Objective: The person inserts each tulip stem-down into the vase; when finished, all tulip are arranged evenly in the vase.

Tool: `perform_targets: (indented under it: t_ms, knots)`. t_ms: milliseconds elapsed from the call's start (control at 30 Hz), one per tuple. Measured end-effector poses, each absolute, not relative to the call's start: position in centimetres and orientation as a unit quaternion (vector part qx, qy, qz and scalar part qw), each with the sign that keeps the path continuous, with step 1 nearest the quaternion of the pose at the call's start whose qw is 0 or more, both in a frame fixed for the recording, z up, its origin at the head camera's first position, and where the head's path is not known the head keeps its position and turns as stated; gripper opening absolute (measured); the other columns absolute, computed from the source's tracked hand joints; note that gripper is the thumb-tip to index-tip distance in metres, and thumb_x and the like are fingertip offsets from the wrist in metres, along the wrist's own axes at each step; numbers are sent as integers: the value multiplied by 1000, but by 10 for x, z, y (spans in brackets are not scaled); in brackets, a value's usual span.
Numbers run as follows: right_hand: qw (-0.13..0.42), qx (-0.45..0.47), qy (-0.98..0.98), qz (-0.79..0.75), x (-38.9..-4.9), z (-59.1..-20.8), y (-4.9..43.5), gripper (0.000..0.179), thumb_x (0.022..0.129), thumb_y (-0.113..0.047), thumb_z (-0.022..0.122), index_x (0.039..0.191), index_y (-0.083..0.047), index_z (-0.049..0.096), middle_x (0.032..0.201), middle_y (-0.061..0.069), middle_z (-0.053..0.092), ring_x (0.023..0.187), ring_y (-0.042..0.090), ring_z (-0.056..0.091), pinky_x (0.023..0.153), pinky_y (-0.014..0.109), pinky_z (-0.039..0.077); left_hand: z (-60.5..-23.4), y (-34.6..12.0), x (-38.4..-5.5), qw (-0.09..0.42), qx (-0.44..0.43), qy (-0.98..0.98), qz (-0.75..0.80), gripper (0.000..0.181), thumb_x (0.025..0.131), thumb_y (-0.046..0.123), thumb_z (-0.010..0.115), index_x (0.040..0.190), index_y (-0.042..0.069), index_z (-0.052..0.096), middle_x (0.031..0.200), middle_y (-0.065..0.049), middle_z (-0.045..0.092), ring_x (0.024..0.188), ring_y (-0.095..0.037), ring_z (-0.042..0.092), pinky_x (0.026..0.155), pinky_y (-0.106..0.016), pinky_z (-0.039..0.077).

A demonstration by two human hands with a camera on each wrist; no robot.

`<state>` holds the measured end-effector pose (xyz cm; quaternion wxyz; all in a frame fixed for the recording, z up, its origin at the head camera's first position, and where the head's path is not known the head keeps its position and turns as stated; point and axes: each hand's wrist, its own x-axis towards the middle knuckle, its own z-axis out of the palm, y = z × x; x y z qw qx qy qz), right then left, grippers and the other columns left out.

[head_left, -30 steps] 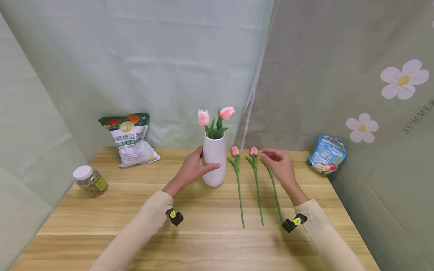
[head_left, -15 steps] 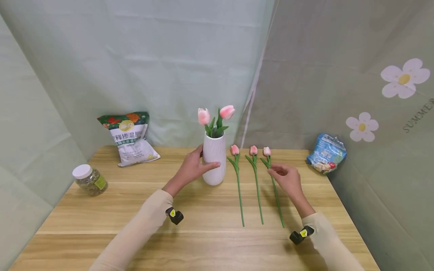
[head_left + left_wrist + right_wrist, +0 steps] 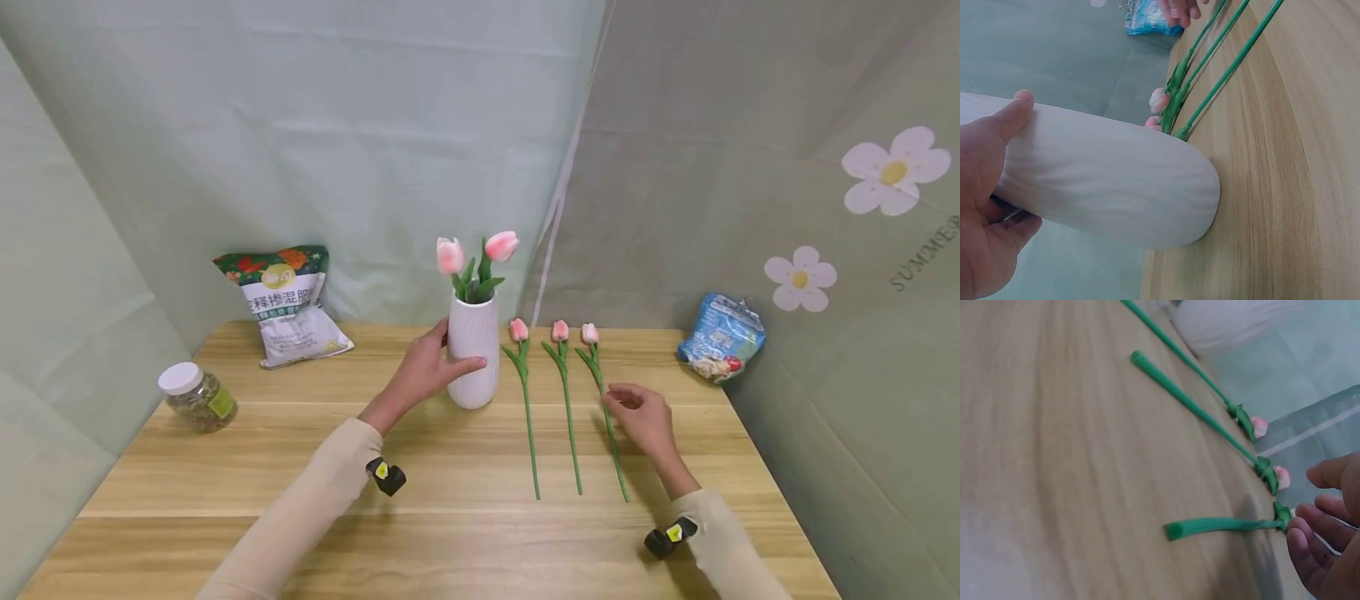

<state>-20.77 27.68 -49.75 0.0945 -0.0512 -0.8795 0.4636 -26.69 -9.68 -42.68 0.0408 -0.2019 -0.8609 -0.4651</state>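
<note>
In the head view my left hand (image 3: 423, 371) grips a white ribbed vase (image 3: 474, 358) standing on the table, thumb across its front. Two pink tulips (image 3: 501, 247) with green leaves rise from its mouth. Three more tulips lie side by side to its right: the nearest to the vase (image 3: 527, 408), a middle one (image 3: 567, 408) and the rightmost (image 3: 613, 450). My right hand (image 3: 641, 417) hovers at the rightmost stem, fingertips close beside it. In the right wrist view its fingers (image 3: 1322, 528) are loosely bent, thumb apart, nothing between them.
A white and green printed bag (image 3: 288, 308) leans at the back left, near a white-lidded jar (image 3: 198, 398). At the right back edge sits a blue packet (image 3: 723, 337). Cloth walls (image 3: 375, 150) stand behind the wooden table (image 3: 450, 550).
My right hand has moved from the rightmost tulip's bloom down along its stem, toward me and slightly right, uncovering the bloom. The left hand stays on the vase.
</note>
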Motion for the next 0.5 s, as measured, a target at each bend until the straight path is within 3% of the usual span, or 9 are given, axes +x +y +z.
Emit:
perform_targets:
  t_ms: [167,500]
  knots:
    - [74,-60,-881,464,-206,-505,278,35,95,-25,75,123,-4,72,110,14,76,98,30,73,66,24,58,-427,-97,-268,40,-201,-862,-464,89,84,47,83,151,4,43,141,-17,59,131,-32,58,103,-51,51]
    - [74,-62,-895,436,-210,-511,280,34,94,-23,76,121,-2,73,110,16,76,102,34,73,71,25,57,-428,-97,-268,39,-203,-862,-463,88,84,46,83,150,4,43,140,-16,60,129,-31,59,103,-50,52]
